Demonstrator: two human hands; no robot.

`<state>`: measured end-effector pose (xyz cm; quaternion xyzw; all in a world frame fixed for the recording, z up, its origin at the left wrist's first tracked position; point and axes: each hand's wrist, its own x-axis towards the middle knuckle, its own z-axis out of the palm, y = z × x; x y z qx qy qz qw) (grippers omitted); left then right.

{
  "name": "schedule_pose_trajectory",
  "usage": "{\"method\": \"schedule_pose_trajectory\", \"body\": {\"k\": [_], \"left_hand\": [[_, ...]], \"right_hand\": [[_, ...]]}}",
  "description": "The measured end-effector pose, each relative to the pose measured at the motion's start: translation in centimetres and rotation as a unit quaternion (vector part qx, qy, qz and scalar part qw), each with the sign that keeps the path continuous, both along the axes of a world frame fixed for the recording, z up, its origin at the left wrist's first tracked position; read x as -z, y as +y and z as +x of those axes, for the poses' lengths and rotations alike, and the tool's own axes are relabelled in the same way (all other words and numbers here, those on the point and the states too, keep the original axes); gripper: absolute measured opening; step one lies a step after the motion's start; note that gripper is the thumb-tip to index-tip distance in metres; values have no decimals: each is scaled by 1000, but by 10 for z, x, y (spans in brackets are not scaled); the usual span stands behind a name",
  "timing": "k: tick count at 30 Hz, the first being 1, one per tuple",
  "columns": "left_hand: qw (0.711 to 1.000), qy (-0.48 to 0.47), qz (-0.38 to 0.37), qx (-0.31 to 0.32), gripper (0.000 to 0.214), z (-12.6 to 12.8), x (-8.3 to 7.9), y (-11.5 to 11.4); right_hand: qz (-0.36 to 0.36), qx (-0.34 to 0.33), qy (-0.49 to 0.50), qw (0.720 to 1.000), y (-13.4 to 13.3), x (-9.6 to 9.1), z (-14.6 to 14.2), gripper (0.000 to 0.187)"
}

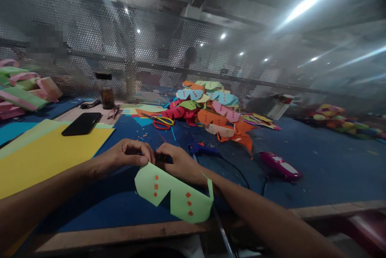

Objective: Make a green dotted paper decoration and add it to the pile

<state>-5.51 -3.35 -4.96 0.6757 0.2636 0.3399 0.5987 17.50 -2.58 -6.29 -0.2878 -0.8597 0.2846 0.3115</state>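
A light green paper eye mask (175, 193), dotted with small orange diamonds and with a V notch at its middle, hangs tilted over the table's front. My left hand (129, 153) is closed, thumb and fingers pinching the mask's upper left corner. Close against it, my right hand (179, 163) has its fingers curled together behind the mask's top edge; their tips and whatever they grip are hidden. From the mask's right end a narrow paper strap (210, 187) bends back toward my right wrist. A blue glue gun (205, 149) lies just beyond my right hand.
Behind lies a pile of coloured paper masks (217, 117), beside yellow-and-red-handled scissors (163, 122). A black phone (82, 124) rests on yellow paper sheets (57, 157) at left, near a dark-lidded jar (107, 93). A purple device (280, 166) sits right. Perforated metal screen (144, 48) stands behind.
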Motion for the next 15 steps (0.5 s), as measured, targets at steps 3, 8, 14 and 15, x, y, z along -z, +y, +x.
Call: {"method": "schedule_pose_trajectory", "body": {"k": [3, 8, 14, 15], "left_hand": [[1000, -3, 0, 5, 24, 0, -1, -1], [1000, -12, 7, 7, 22, 0, 0, -1], [999, -7, 0, -34, 21, 2, 2, 0], [999, -4, -5, -46, 22, 2, 3, 1]], "right_hand": [[-23, -3, 17, 1000, 1, 1, 0, 6], [-98, 29, 28, 994, 2, -1, -1, 6], [-120, 35, 29, 992, 7, 1, 0, 4], [-121, 38, 30, 991, 7, 1, 0, 4]]}}
